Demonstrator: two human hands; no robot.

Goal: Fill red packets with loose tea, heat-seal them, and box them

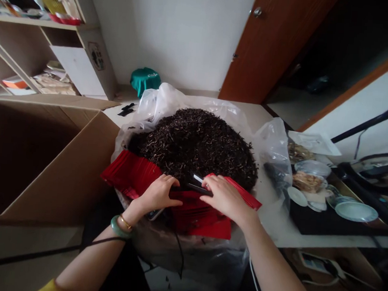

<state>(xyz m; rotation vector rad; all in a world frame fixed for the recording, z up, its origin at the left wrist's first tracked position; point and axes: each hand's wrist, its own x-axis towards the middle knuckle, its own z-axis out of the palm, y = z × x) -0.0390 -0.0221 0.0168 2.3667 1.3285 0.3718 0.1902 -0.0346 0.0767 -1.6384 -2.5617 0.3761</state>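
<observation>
Left hand [157, 194] and right hand [225, 198], grips clamped on a slim black tool [194, 189], lie over red packets [198, 217] beside loose black tea [194, 145].

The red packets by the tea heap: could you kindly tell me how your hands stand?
Left hand on black corded tool, right hand on its other end. Red packets under both hands, beside dark loose tea in clear plastic bag. Cord trails downward.

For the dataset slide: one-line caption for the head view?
Head view: left hand and right hand on a black corded tool over red packets, beside loose dark tea in a clear plastic bag.
</observation>
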